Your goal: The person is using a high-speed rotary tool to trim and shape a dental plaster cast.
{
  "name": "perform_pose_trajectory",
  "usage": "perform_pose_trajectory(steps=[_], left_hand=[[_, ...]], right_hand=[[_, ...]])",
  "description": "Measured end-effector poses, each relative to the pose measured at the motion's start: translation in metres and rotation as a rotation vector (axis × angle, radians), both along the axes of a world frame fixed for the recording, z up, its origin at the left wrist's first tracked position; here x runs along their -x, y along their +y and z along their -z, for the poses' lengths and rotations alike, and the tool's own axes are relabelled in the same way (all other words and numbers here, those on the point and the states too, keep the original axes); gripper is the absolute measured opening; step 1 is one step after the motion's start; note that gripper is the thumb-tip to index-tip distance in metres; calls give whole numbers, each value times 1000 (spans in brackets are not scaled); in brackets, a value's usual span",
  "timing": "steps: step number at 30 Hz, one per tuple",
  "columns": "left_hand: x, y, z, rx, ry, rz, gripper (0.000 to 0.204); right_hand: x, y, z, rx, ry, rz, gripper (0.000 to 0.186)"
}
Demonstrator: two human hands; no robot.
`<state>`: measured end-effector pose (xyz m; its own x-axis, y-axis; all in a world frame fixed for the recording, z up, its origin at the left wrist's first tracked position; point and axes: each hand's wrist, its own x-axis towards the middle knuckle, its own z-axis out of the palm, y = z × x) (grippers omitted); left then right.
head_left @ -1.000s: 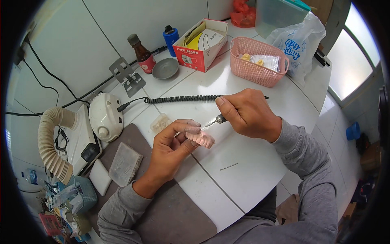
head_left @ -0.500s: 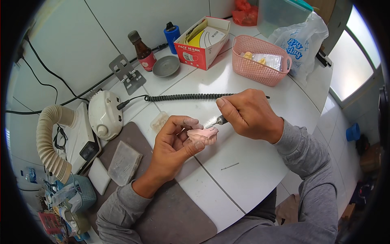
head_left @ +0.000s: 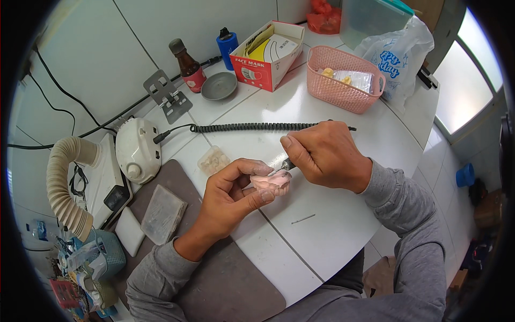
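A pink dental cast (head_left: pixel 271 184) with a row of teeth along its edge is pinched between the thumb and fingers of my left hand (head_left: pixel 228 193). My right hand (head_left: pixel 333 156) is closed round a dark rotary handpiece (head_left: pixel 288 164). The metal front end of the handpiece meets the upper edge of the cast; its very tip is too small to make out. Behind my right hand runs a black coiled cord (head_left: pixel 241 127), which leads left to a white motor unit (head_left: pixel 138 153). On the white table below lies a thin metal bur (head_left: pixel 303 219).
Left of my hands are a small clear box (head_left: pixel 213 160), a brown mat (head_left: pixel 236 279), a flat clear case (head_left: pixel 164 214) and a beige hose (head_left: pixel 63 182). Farther back stand a brown bottle (head_left: pixel 188 64), a grey dish (head_left: pixel 219 87), a red mask box (head_left: pixel 260 70) and a pink basket (head_left: pixel 343 96).
The cast has turned in my left hand, showing more of its upper face. My right hand has shifted slightly left with the handpiece, whose front end now sits against the cast.
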<state>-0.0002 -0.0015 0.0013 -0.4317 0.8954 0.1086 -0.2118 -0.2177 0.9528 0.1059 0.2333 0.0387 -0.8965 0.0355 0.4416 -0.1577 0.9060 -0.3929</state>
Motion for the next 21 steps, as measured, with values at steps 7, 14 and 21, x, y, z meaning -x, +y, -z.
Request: perform_pose_trajectory(steps=[7,14,21], left_hand=[[0,-1,-4,20,11,11,37],[0,0,-4,27,30,-3,37],[0,0,-1,3,40,2,37]], right_hand=[[0,-2,2,-21,8,-20,41],[0,-2,3,-20,-6,-20,42],[0,-3,3,-13,-11,-29,41]])
